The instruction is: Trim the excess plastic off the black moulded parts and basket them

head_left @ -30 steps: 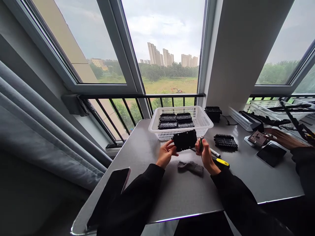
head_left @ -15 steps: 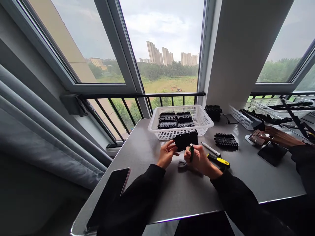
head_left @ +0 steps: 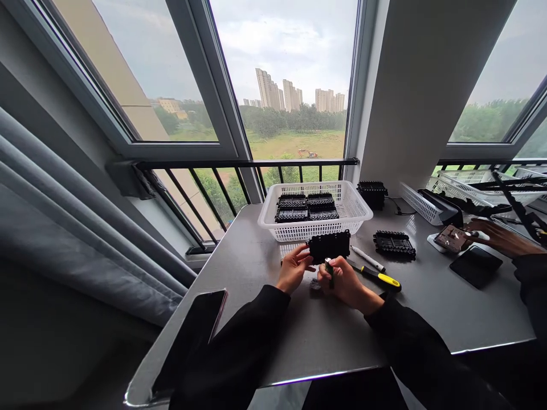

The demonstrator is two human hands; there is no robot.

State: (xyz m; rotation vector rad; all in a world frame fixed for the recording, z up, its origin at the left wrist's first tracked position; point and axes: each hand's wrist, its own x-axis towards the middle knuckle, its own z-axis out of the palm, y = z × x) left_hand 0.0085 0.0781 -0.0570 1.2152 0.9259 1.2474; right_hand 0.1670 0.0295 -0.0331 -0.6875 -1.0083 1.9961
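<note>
My left hand (head_left: 294, 269) is closed on the left end of a black plastic part (head_left: 330, 247), a flat rectangular panel with small teeth along its edges, tilted up off the table. Just below that panel, my right hand (head_left: 345, 282) grips a small green lighter (head_left: 329, 273) upright, its metal top level with the panel's lower edge. I cannot make out a flame. Behind the panel stands a white basket (head_left: 315, 232) with several similar black parts (head_left: 307, 207) in it. A small grey scrap (head_left: 315, 285) lies under my right hand.
A white marker (head_left: 368, 258) and a yellow-black utility knife (head_left: 382, 279) lie right of my hands, near another black part (head_left: 394, 244). A phone (head_left: 190, 341) lies at the left edge. Further right, a co-worker's hand (head_left: 496, 234) is by a brown device (head_left: 450, 238) and a dark tablet (head_left: 476, 266).
The black panel has shifted slightly right and lies flatter to my view. The lighter has dropped a little lower, away from the panel. The co-worker's hand has moved right.
</note>
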